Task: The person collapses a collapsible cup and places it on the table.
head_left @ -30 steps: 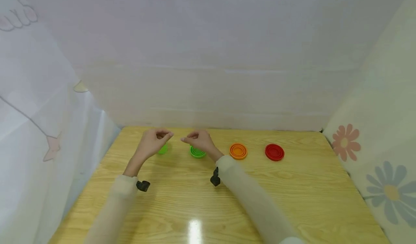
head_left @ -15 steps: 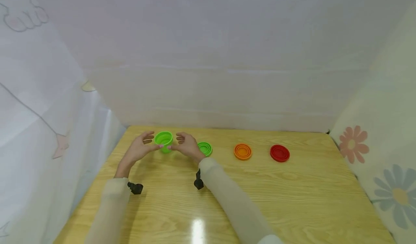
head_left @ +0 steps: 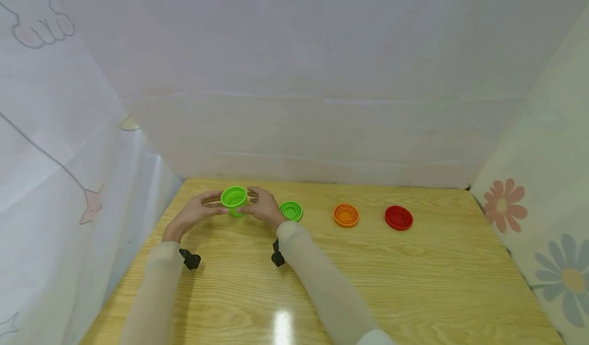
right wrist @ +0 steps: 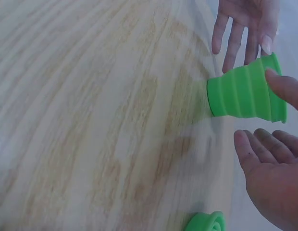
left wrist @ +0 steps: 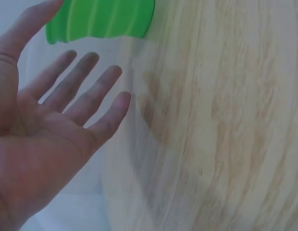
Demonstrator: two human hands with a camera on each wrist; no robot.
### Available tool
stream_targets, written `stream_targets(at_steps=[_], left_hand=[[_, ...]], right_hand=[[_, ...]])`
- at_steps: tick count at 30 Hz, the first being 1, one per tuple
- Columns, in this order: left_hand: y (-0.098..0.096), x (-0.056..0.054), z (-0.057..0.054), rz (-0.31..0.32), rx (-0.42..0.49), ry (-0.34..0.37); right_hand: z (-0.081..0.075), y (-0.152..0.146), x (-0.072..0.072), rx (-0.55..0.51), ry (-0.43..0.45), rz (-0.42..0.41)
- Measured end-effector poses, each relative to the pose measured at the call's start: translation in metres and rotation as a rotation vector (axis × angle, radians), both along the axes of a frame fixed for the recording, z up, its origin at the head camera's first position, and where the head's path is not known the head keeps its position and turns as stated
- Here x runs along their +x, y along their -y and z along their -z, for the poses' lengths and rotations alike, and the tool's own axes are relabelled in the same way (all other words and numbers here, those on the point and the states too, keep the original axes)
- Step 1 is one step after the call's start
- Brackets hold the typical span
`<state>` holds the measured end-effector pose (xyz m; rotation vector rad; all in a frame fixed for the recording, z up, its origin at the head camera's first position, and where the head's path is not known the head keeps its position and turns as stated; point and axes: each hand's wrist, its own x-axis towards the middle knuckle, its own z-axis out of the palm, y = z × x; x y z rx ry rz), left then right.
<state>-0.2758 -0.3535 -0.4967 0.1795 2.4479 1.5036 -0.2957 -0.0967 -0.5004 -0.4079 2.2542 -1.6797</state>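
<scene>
A green collapsible cup (head_left: 233, 198), drawn out to full height with ribbed sides (right wrist: 242, 91), stands upright on the wooden table. To its left is my left hand (head_left: 197, 212), fingers spread and fairly straight; in the left wrist view a gap separates the fingertips from the cup (left wrist: 103, 19). My right hand (head_left: 263, 205) is on the cup's other side. The right wrist view has the right hand (right wrist: 279, 178) with fingers apart from the cup and the thumb overlapping its rim; whether the thumb touches, I cannot tell.
Right of the hands, a flattened green collapsible cup (head_left: 291, 211), an orange one (head_left: 346, 215) and a red one (head_left: 398, 217) lie in a row. A pale sheet (head_left: 322, 135) hangs behind the table, and patterned sheets hang at both sides.
Both hands have moved left relative to the row and come down around the standing green cup. Their fingers, bunched a second ago, have spread to either side of it. The head view has shifted slightly.
</scene>
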Motion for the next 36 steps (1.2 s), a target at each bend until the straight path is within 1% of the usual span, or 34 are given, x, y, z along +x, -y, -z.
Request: stream_targets(at_steps=[4, 7, 10, 12, 16, 19, 23, 27, 31, 36], left_hand=[[0.001, -0.005, 0.004, 0.027, 0.02, 0.027], [0.002, -0.008, 0.009, 0.032, 0.061, 0.041], [0.004, -0.011, 0.014, 0.026, 0.109, 0.06], [0.005, -0.012, 0.017, 0.009, 0.133, 0.072], [0.005, -0.013, 0.022, -0.008, 0.129, 0.055], [0.003, -0.011, 0.024, -0.026, 0.13, 0.052], [-0.002, -0.01, 0.021, -0.052, 0.129, 0.038], [-0.012, -0.008, 0.015, -0.072, 0.134, 0.0], [-0.027, -0.001, 0.007, -0.065, 0.188, -0.025], [-0.055, 0.009, -0.007, -0.023, 0.267, -0.052]], right_hand=[[0.002, 0.001, 0.002, 0.033, -0.008, 0.005], [0.002, 0.003, 0.003, 0.032, -0.019, 0.01], [-0.001, 0.006, 0.005, 0.019, -0.03, 0.023], [-0.003, 0.007, 0.005, 0.012, -0.04, 0.033], [-0.007, 0.005, 0.006, 0.004, -0.056, 0.054], [-0.007, 0.002, 0.006, -0.001, -0.056, 0.056], [-0.007, -0.003, 0.002, -0.006, -0.065, 0.051], [-0.009, -0.011, -0.001, -0.005, -0.1, 0.039], [-0.014, -0.026, 0.002, -0.044, -0.12, 0.0], [-0.02, -0.052, 0.008, -0.124, -0.11, -0.035]])
